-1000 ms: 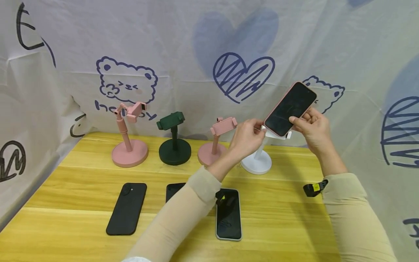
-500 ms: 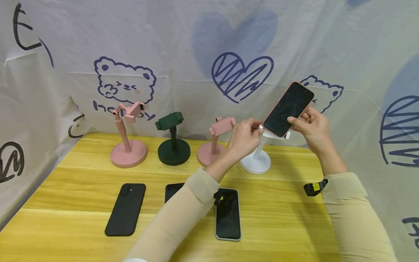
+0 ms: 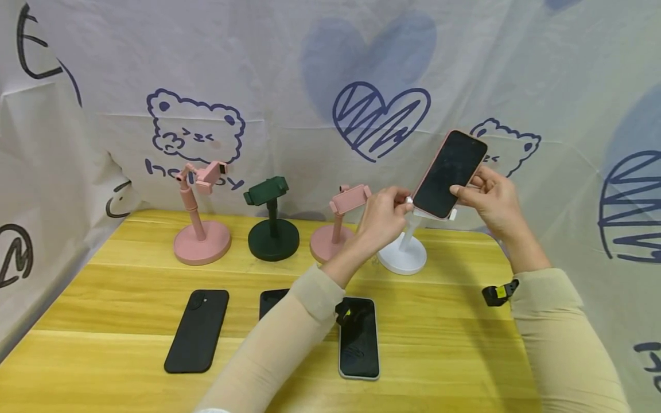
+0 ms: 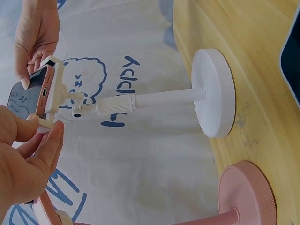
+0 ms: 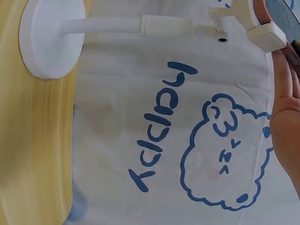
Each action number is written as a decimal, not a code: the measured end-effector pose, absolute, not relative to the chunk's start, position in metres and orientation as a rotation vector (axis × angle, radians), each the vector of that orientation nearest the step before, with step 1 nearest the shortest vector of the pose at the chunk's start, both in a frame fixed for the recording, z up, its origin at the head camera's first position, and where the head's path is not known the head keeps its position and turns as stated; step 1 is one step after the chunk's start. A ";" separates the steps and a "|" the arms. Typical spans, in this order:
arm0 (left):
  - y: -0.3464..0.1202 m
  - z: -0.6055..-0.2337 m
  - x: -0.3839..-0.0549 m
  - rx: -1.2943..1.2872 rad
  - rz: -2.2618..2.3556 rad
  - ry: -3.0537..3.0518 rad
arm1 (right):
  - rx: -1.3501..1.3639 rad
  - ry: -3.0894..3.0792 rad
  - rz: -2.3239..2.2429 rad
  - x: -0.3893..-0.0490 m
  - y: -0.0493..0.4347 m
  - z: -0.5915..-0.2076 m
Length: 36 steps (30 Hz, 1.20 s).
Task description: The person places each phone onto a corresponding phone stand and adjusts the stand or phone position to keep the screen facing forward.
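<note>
A smartphone in a pink case (image 3: 449, 172) leans tilted against the clamp of a white phone stand (image 3: 403, 256). My right hand (image 3: 492, 198) pinches the phone by its right edge, thumb on the dark screen. With fingertips and thumb, my left hand (image 3: 384, 217) pinches the near end of the stand's white clamp (image 4: 57, 86). In the left wrist view the phone's lower edge with its charging port lies between the clamp's ends. The right wrist view shows one clamp end (image 5: 266, 37) at the phone's pink edge, beside my right fingers.
Left of the white stand are a pink stand (image 3: 349, 199), a green stand (image 3: 273, 240) and a taller pink stand (image 3: 202, 243). A black phone (image 3: 197, 331) lies face down in front. A grey-edged phone (image 3: 359, 344) and another dark phone (image 3: 272, 299) are partly under my left arm.
My right hand has shifted the phone slightly left and turned it a bit more upright against the clamp. The left hand keeps its pinch on the clamp end.
</note>
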<state>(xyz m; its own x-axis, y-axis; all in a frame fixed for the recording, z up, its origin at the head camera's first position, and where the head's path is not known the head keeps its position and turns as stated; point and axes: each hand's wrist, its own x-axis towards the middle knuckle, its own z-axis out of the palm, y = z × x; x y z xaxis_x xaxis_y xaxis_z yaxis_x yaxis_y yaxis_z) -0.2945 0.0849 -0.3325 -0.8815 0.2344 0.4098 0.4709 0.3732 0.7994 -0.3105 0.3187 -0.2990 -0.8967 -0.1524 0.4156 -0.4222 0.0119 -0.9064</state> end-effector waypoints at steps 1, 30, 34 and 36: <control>0.085 -0.333 -0.295 -0.627 -1.517 -2.407 | 0.614 -2.092 1.981 -0.311 0.319 -0.298; 0.085 -0.332 -0.297 -0.650 -1.444 -2.418 | 0.409 -2.350 1.824 -0.316 0.318 -0.273; 0.084 -0.333 -0.298 -0.651 -1.443 -2.430 | 0.330 -2.332 1.766 -0.316 0.318 -0.266; 0.084 -0.334 -0.298 -0.650 -1.446 -2.437 | 0.315 -2.359 1.686 -0.316 0.316 -0.264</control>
